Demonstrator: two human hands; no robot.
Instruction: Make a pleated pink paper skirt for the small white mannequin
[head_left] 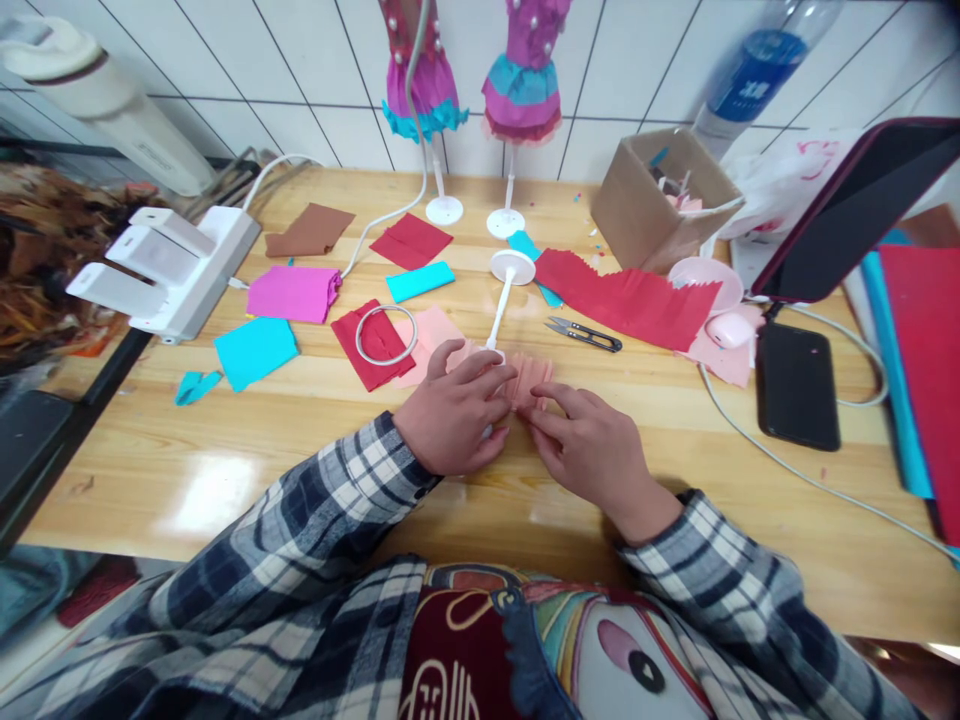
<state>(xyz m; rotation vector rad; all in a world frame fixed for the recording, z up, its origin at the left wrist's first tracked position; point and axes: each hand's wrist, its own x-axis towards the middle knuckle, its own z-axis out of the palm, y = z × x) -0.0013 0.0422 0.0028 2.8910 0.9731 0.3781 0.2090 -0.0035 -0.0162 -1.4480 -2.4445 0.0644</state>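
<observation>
Along the left edge: a white power strip (176, 262) with white adapters plugged in; you can read no marking on them. A white cylinder (105, 100) behind it is cut off at the frame corner.
Left paper pieces: a brown piece (310, 230), a magenta fold (292, 293) and a cyan sheet (255, 351) lie apart on the wooden table (225, 470).
Centre left: a white ring (385, 336) rests on a dark red piece (373, 345).
Your left hand (454, 412): curled, fingers pressing down on the pink pleated paper (531, 382); what lies beneath the palm is hidden.
Stand: a white stand (506, 290) lies tipped, its round base away from you, its stem end at your left fingertips.
Your right hand (589, 440): fingers bent, tips pinching the near edge of the pleated paper, just beside the left hand.
Behind: two dress forms (525, 80) in magenta and cyan, tops cut off.
Centre right: thread snips (583, 333) lie beside a red jagged strip (626, 295).
Cardboard box (660, 200): contents hard to make out.
Bottle (754, 75): blue label, writing too blurred to read.
Far right: a tilted tablet (862, 205) and a black phone (796, 385), both screens dark.
</observation>
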